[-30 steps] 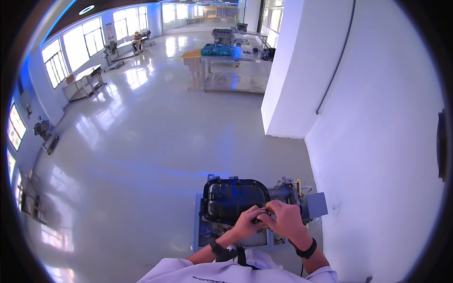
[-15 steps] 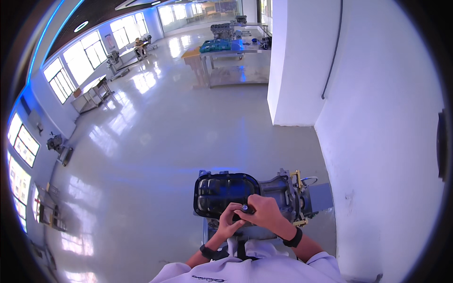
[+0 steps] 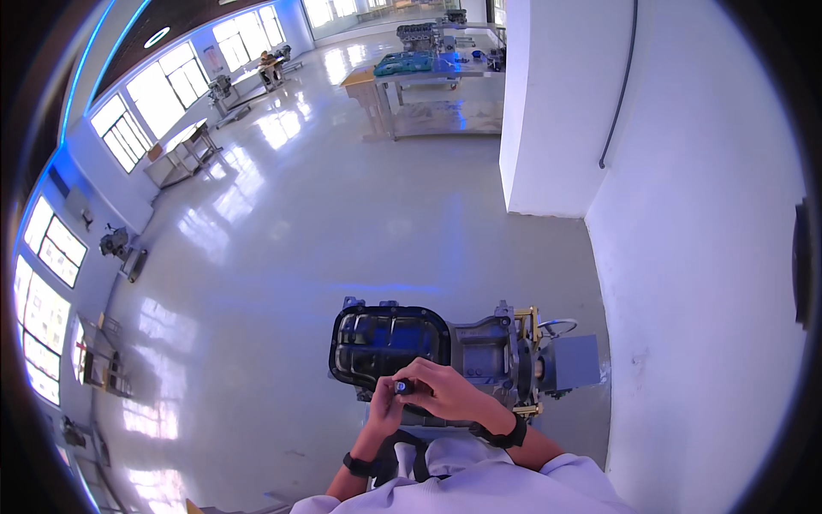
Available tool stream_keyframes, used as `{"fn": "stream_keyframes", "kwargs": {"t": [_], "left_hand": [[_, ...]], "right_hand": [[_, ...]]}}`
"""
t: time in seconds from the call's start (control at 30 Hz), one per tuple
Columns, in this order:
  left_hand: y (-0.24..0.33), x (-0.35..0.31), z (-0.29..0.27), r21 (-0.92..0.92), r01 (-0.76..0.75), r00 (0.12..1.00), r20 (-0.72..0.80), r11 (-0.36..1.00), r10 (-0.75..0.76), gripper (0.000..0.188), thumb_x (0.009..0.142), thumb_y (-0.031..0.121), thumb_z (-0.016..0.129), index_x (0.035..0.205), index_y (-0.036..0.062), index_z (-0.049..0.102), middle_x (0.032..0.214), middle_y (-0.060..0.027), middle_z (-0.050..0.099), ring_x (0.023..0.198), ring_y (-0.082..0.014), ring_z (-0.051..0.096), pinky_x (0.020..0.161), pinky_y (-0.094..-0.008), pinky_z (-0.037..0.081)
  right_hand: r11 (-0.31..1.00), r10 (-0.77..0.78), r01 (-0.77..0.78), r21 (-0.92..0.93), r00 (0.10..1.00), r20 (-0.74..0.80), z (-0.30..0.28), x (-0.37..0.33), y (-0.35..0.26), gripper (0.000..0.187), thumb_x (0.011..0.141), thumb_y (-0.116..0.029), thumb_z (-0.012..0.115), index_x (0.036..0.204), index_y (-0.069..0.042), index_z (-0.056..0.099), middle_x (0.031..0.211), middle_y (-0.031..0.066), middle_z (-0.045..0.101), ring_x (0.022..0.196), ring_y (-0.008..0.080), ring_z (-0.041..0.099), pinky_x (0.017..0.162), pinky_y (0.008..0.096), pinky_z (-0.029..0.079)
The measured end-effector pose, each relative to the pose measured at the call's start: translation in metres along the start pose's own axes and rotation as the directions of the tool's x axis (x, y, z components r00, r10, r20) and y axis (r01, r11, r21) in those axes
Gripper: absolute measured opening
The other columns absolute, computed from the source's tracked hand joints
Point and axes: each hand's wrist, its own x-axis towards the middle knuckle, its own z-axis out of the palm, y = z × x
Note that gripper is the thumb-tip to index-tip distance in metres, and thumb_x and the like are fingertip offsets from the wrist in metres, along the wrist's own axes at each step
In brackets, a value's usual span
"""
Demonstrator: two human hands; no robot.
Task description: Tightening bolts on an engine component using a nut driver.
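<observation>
The right hand [image 3: 449, 396] is closed around a small dark tool [image 3: 401, 387], pinching it at the fingertips. The left hand [image 3: 383, 409] meets it from below, fingers curled onto the same tool. Both sit at the near rim of a black oil pan [image 3: 390, 341], just beyond the knuckles. Right of the hands, the grey engine block [image 3: 492, 351] sits on its stand. A white wall [image 3: 685, 257] rises further right.
</observation>
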Motion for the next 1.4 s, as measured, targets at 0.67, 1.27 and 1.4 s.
{"fn": "stream_keyframes", "kwargs": {"t": [0.67, 1.27, 1.4], "left_hand": [[-0.005, 0.028, 0.024, -0.328, 0.146, 0.949, -0.218, 0.933, -0.226, 0.03, 0.097, 0.031, 0.05, 0.106, 0.0027, 0.051, 0.097, -0.0021, 0.053, 0.086, -0.0093, 0.054, 0.075, -0.0234, 0.045], [0.001, 0.033, 0.012, -0.516, 0.095, 0.962, -0.172, 0.852, -0.211, 0.026, 0.1, 0.022, 0.046, 0.115, 0.0002, 0.05, 0.107, -0.007, 0.057, 0.098, -0.0131, 0.057, 0.086, -0.0277, 0.046], [-0.011, 0.021, 0.013, -0.443, -0.061, 0.991, -0.135, 0.894, 0.0, 0.029, 0.097, 0.026, 0.052, 0.112, 0.0017, 0.049, 0.11, -0.0062, 0.056, 0.102, -0.0137, 0.056, 0.088, -0.0295, 0.046]], "right_hand": [[0.93, -0.141, 0.015, -0.366, 0.938, -0.317, 0.021, -0.004, 0.001, 0.035, 0.079, -0.029, 0.07, 0.103, -0.006, 0.059, 0.069, 0.0083, 0.063, 0.058, 0.0279, 0.063, 0.051, 0.0336, 0.05], [0.804, -0.064, 0.112, -0.584, 0.993, 0.102, -0.007, 0.019, -0.02, 0.023, 0.077, -0.029, 0.065, 0.078, -0.007, 0.061, 0.066, 0.0064, 0.06, 0.06, 0.0258, 0.061, 0.056, 0.0356, 0.047], [0.819, 0.042, 0.001, -0.574, 0.997, 0.061, -0.001, 0.016, -0.026, 0.021, 0.074, -0.025, 0.064, 0.078, -0.004, 0.063, 0.071, 0.0109, 0.063, 0.068, 0.03, 0.063, 0.06, 0.0403, 0.049]]}}
